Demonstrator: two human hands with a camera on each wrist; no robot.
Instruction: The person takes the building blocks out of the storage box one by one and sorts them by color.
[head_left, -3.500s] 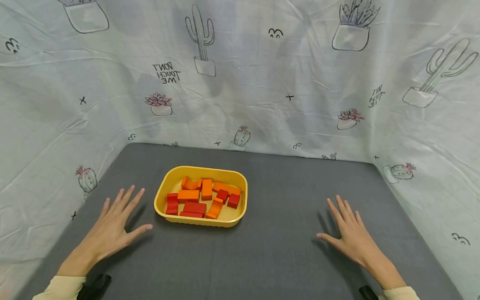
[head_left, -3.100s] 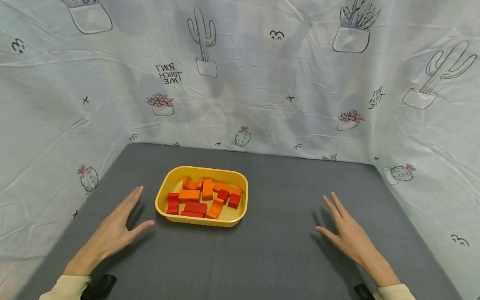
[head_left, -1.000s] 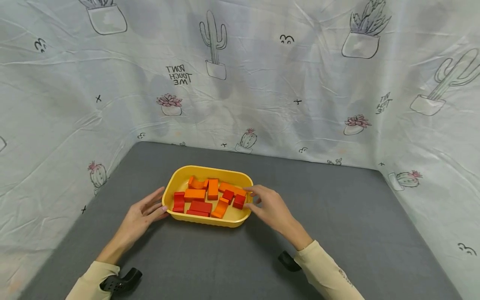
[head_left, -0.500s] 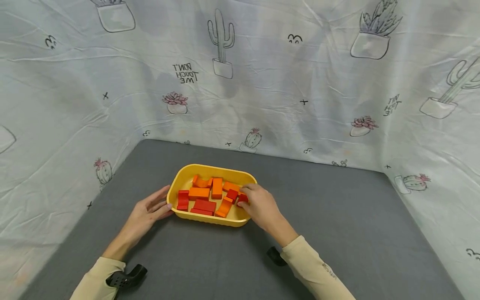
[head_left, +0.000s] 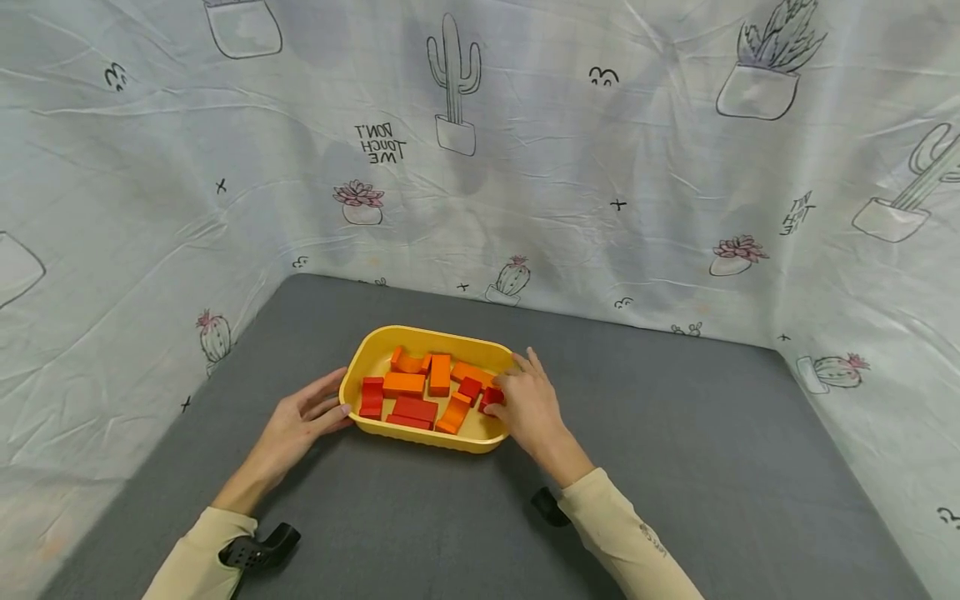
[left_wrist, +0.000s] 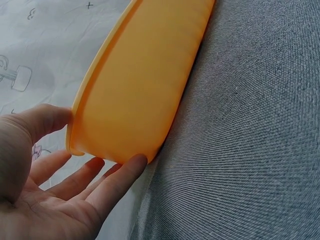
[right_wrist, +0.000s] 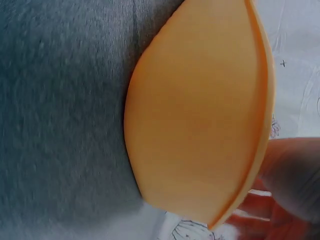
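A yellow plastic bin (head_left: 423,438) sits on the grey table with several red and orange toy blocks inside. My left hand (head_left: 300,423) holds its left end; in the left wrist view, the thumb lies at the rim of the bin (left_wrist: 140,80) while fingertips touch the end wall. Over the right end reaches my right hand (head_left: 534,408), pinching a small red block (head_left: 491,399) between thumb and forefinger inside the bin. From the right wrist, the bin wall (right_wrist: 200,110) hides the fingertips and that block.
Beside the pinched block lie another small red block (head_left: 470,390) and an orange curved block (head_left: 453,414). Orange blocks (head_left: 403,384) and red blocks (head_left: 415,409) fill the left and middle. A white cactus-print cloth (head_left: 540,167) encloses the grey table (head_left: 660,467).
Both hands have moved inward from apart over the table to the bin's two ends. My right hand has since reached over the rim to the small red block. The head view has shifted slightly.
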